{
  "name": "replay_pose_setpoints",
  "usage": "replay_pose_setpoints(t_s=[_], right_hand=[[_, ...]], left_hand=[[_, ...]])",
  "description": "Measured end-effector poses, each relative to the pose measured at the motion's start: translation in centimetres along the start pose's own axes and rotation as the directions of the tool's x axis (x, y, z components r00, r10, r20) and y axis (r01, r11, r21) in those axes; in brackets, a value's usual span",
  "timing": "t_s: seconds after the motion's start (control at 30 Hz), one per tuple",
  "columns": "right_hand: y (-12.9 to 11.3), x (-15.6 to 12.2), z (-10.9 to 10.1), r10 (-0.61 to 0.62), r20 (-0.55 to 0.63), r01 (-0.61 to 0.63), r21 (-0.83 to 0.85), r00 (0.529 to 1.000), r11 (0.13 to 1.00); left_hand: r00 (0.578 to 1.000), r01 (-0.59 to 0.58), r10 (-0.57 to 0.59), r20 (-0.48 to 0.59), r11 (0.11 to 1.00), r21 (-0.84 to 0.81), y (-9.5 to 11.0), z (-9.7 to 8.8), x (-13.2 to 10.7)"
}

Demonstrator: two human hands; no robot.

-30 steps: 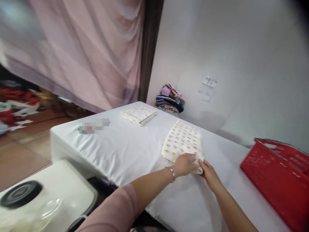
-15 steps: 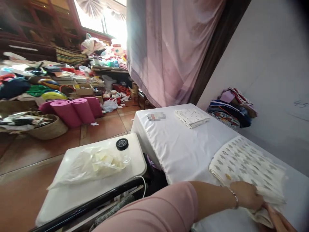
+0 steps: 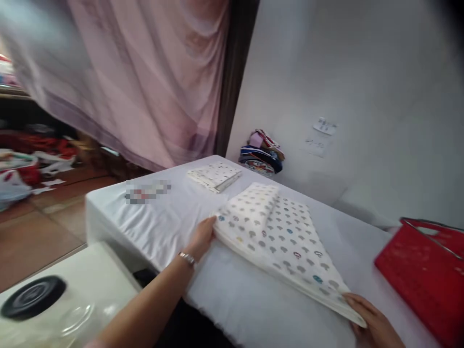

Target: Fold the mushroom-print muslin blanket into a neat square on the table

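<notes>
A white cloth [image 3: 290,241] with small grey and a few coloured motifs lies on the white-sheeted table or bed [image 3: 261,299]. It is partly folded over at its far left. My left hand [image 3: 203,238] is closed on the cloth's near left corner, with a bracelet at the wrist. At the near right corner, my right hand [image 3: 371,316] pinches the edge, thumb on top and fingers beneath. The near edge runs taut between both hands. Farther back lies a folded white cloth [image 3: 213,175] with small dark specks.
A red bag-like item [image 3: 427,275] with a metal bar stands at the right. A white side table [image 3: 105,270] at lower left holds a black round lid [image 3: 34,296] and a clear container. Folded clothes [image 3: 261,154] are stacked by the wall, near a pink curtain [image 3: 152,87].
My view has turned right, bringing the red item into sight. The patterned cloth is now spread wider. My hands, close together before, have moved apart to two corners of it.
</notes>
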State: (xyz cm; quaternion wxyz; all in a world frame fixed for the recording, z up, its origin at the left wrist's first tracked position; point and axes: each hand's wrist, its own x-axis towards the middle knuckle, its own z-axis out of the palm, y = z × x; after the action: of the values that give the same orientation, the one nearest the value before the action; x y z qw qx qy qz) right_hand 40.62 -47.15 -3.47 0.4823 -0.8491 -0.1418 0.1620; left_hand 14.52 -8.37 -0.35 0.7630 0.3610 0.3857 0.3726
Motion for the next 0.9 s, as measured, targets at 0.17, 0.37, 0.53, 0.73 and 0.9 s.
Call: replay_pose_setpoints(t_s=[0.17,0.37,0.53,0.73,0.9], right_hand=[[-2.0,0.2,0.7,-0.222,0.062,0.229,-0.352,0.973,0.908],[-8.4,-2.2,7.6,-0.372,0.27,0.411,-0.103,0.888,0.906],[-14.4,-5.1,17.1,-0.48,0.438,0.43,0.214,0.76,0.877],[-18.0,-3.8,24.6,-0.463,0.514,0.284,0.391,0.722,0.876],[-18.1,-3.4,26.2,-0.532,0.523,0.351,0.41,0.666,0.842]], left_hand=[[0.999,0.043,-0.045,0.018,0.995,0.087,-0.6,-2.2,-0.7],[0.992,-0.105,0.086,0.093,0.966,0.235,0.2,0.2,-2.8],[0.965,-0.177,0.117,0.234,0.95,0.256,-0.9,2.0,-4.6],[0.946,-0.196,0.134,0.296,0.962,0.189,-0.8,2.2,-5.2],[0.958,-0.175,0.121,0.261,0.965,0.195,-1.0,1.5,-4.2]])
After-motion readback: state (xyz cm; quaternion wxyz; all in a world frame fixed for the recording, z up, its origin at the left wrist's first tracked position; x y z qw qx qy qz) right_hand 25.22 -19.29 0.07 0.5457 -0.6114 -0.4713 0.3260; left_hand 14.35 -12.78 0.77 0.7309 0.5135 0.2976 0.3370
